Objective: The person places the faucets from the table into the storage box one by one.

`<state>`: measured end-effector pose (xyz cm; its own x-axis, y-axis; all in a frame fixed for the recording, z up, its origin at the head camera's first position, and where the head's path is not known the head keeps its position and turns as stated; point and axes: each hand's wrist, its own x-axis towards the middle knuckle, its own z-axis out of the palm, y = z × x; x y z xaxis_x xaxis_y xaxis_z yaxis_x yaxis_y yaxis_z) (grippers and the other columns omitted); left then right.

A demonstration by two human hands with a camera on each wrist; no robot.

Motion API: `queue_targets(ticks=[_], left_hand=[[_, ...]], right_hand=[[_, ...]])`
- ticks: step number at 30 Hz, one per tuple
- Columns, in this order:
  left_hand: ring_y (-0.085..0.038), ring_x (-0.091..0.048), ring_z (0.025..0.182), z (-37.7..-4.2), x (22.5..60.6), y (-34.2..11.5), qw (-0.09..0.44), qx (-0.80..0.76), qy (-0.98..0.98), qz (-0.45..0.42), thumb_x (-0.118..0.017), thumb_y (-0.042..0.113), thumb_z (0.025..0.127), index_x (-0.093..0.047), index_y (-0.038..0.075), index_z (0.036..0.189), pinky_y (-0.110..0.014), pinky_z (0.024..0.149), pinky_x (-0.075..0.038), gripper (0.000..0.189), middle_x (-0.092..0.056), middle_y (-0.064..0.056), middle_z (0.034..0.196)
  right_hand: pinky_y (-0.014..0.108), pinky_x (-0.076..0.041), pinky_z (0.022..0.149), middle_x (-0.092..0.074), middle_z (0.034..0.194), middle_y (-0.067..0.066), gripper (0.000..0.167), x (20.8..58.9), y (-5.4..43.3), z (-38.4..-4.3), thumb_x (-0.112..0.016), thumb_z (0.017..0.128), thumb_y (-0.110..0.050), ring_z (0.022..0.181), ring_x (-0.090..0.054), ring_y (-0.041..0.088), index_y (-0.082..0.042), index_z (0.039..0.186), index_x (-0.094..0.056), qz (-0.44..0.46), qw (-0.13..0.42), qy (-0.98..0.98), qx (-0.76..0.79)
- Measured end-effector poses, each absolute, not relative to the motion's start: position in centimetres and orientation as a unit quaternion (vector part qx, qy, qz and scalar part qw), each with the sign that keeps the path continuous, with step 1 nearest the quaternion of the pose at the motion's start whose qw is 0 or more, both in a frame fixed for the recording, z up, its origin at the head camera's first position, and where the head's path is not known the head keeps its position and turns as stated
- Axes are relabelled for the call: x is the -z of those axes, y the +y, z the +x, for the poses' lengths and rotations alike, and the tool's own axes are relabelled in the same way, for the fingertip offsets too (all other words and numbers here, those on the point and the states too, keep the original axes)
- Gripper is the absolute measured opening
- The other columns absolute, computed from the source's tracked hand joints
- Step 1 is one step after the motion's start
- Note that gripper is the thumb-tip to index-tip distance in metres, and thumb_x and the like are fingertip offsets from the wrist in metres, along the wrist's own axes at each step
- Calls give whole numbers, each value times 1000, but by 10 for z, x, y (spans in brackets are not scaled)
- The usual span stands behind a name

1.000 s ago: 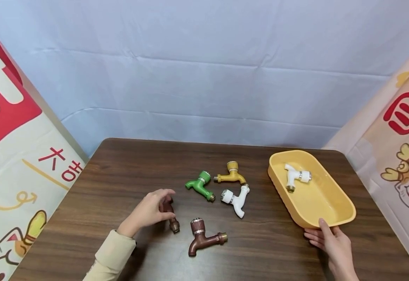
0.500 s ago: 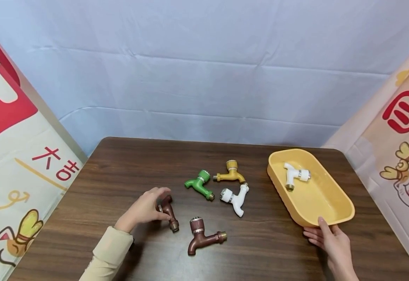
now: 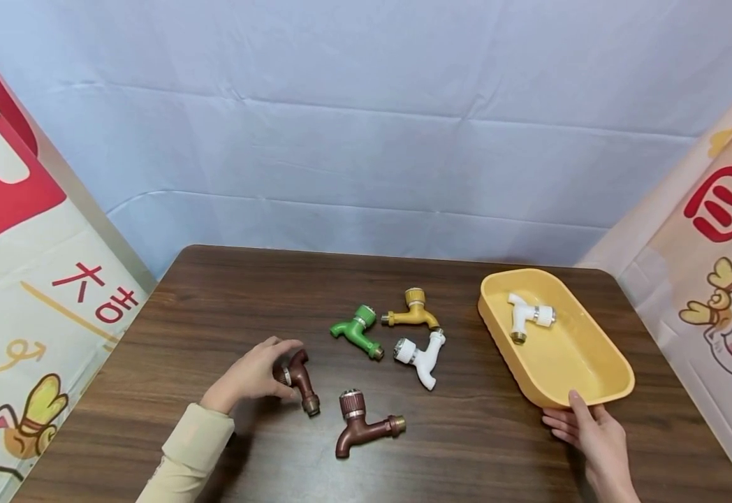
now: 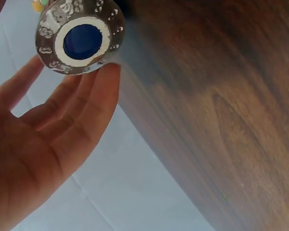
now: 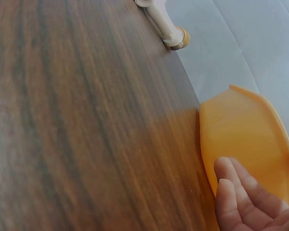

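My left hand (image 3: 254, 375) is at a brown faucet (image 3: 302, 383) on the left of the table, its fingers and thumb spread around the knob. In the left wrist view the knob's silver end with a blue centre (image 4: 83, 41) sits by the fairly straight fingers; whether they touch it is hard to tell. My right hand (image 3: 598, 440) holds the near end of a yellow plastic basin (image 3: 598, 349), thumb over the rim and fingers against the outer wall (image 5: 241, 139). A white faucet (image 3: 529, 316) lies inside the basin.
A second brown faucet (image 3: 366, 427) lies right of my left hand. Farther back are a green faucet (image 3: 358, 332), a yellow faucet (image 3: 415, 311) and another white faucet (image 3: 425, 358). The wooden table (image 3: 228, 293) ends at a pale cloth backdrop (image 3: 353, 140).
My left hand has drawn a little to the left, uncovering more of the brown faucet, which stays in about the same place. The right hand and basin have hardly moved.
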<state>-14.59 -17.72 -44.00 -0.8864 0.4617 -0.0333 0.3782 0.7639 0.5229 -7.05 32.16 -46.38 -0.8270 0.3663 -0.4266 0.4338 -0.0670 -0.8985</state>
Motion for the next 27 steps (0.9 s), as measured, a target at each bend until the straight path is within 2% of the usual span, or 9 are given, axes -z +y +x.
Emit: queue_targets(ticks=[3,11,18,24,27], left_hand=[[-25,-52,85,-148,441,-177,103,-271,927,238,-84,18,59,-49,6,128,-38,70,-43,78,-51,-15,105],[-19,-46,78,-152,445,-177,143,-275,914,263,-84,11,53,-52,8,125,-33,65,-40,78,-48,-10,99],[-18,-43,72,-154,445,-174,162,-271,914,256,-83,6,51,-53,10,123,-31,59,-39,78,-45,-8,95],[-18,-44,73,-155,445,-173,177,-261,913,259,-82,2,51,-55,9,121,-31,59,-40,75,-44,-8,97],[-18,-43,74,-155,445,-174,175,-257,914,260,-77,-5,50,-58,8,117,-29,58,-40,71,-44,-7,95]], right_hand=[[25,-52,59,-67,65,-6,42,463,321,-71,-44,91,-48,65,-66,8,-11,111,-39,300,27,680,669],[25,-52,59,-67,65,-5,41,460,320,-68,-43,92,-45,65,-66,8,-9,111,-38,285,24,680,675],[24,-52,60,-67,65,-5,41,457,319,-68,-41,93,-45,65,-66,7,-9,112,-38,291,28,684,668],[24,-52,60,-67,66,-5,41,458,319,-68,-41,93,-44,65,-66,8,-8,112,-38,285,26,684,671],[25,-52,60,-67,66,-5,41,460,320,-68,-42,93,-44,66,-66,8,-7,112,-38,282,23,682,674]])
